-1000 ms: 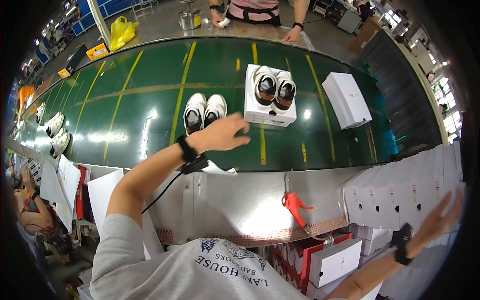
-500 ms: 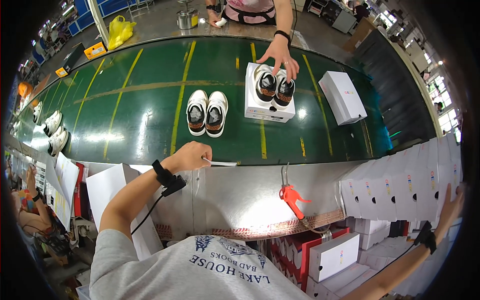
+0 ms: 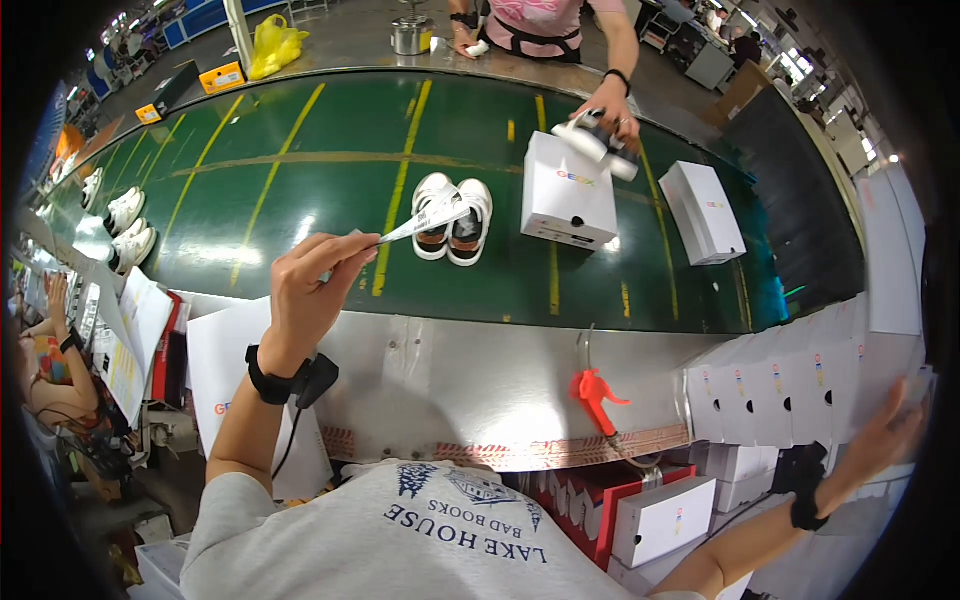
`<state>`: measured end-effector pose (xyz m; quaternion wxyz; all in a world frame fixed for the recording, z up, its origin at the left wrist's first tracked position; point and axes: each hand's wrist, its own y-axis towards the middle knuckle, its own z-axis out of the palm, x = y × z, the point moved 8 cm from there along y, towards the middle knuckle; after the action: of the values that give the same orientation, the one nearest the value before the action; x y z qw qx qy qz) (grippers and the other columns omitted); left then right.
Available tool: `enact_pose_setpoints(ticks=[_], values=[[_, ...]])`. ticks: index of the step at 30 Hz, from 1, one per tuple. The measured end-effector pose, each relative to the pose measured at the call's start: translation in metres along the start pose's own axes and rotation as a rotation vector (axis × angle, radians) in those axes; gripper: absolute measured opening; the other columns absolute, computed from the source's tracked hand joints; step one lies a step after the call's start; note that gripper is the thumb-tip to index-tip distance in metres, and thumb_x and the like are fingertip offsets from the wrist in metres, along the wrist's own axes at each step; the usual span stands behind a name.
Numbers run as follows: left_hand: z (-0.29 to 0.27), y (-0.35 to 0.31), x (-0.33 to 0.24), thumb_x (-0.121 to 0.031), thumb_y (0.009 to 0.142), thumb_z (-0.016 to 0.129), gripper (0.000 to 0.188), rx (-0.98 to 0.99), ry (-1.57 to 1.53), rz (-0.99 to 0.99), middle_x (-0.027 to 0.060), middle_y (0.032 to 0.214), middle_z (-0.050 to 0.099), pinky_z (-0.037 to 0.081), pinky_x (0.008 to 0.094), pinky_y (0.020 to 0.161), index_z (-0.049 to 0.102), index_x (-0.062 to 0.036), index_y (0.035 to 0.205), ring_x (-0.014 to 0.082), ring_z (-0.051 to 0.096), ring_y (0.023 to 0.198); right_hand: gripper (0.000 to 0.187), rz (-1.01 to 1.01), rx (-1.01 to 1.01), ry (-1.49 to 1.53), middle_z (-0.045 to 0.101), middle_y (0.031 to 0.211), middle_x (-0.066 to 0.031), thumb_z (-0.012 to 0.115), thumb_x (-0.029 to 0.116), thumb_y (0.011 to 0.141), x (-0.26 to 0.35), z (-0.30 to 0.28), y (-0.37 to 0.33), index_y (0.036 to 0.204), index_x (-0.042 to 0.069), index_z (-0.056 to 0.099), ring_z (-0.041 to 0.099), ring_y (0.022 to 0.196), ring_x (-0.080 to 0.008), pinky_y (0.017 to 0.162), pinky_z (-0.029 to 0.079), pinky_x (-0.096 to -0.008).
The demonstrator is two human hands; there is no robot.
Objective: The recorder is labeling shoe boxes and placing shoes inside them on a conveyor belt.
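Note:
My left hand (image 3: 318,290) is raised over the conveyor's near edge, thumb and fingers pinching a thin white paper strip (image 3: 425,222) with print on it. Behind the strip, a pair of white sneakers (image 3: 466,228) with dark insides stands on the green belt, partly covered by it. At the far right, my right hand (image 3: 885,428) is beside the row of white shoe boxes (image 3: 790,385), close to a taller-standing white box (image 3: 890,255). Its fingers are smeared by motion, so its grip is unclear.
Across the green conveyor (image 3: 330,215), a person's hand (image 3: 610,105) holds blurred sneakers above a white shoe box (image 3: 570,190). Another white box (image 3: 702,213) lies farther right. A red air gun (image 3: 597,398) hangs at the metal ledge (image 3: 480,385). More sneakers (image 3: 128,228) stand left.
My left hand has risen with the paper strip, now over the sneakers. A box beside my right hand stands higher. The person opposite has lifted their sneakers off the shoe box.

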<state>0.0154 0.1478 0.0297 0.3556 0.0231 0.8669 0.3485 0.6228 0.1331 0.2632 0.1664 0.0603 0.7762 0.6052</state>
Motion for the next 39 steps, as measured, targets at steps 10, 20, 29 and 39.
enact_pose_setpoints(ticks=[10,20,29,39], values=[[-0.075,-0.045,-0.027,0.013,0.072,0.059,0.039,-0.087,-0.093,0.015,0.0116,0.098,0.062,0.046,0.0291,0.079,0.063,0.0014,0.11,0.0203,0.06,0.089,0.028,-0.219,0.763,1.483,0.053,0.103,-0.014,0.074,0.017,0.074,0.389,0.004,-0.146,0.087,0.001,0.055,0.049,0.09,-0.0311,0.079,0.04,-0.0379],[-0.064,-0.04,-0.007,-0.011,0.093,0.052,0.027,0.085,-0.949,-0.29,0.001,0.093,0.053,0.039,0.0215,0.08,0.053,-0.0001,0.118,0.0068,0.049,0.091,0.039,-0.628,0.67,1.579,0.057,0.095,-0.0125,0.074,0.032,0.077,0.57,-0.069,-0.176,0.092,0.001,0.057,0.054,0.089,-0.0297,0.078,0.04,-0.0404],[0.003,-0.039,0.054,-0.028,0.101,0.033,0.036,0.353,-0.909,-0.35,-0.0052,0.075,0.033,0.028,0.022,0.064,0.056,-0.005,0.117,0.0061,0.032,0.069,0.02,-0.395,1.145,2.143,0.058,0.112,-0.0145,0.053,0.019,0.091,0.575,-0.048,-0.184,0.096,0.002,0.062,0.051,0.11,-0.0305,0.098,0.036,-0.0391],[-0.007,-0.04,0.067,-0.028,0.099,0.043,0.036,0.31,-1.033,-0.391,0.0006,0.085,0.052,0.034,0.0229,0.069,0.045,-0.0048,0.128,0.0076,0.043,0.076,0.01,-0.145,1.115,2.186,0.058,0.118,-0.0113,0.064,0.013,0.088,0.564,-0.037,-0.186,0.088,0.006,0.057,0.051,0.117,-0.0242,0.102,0.035,-0.0362]])
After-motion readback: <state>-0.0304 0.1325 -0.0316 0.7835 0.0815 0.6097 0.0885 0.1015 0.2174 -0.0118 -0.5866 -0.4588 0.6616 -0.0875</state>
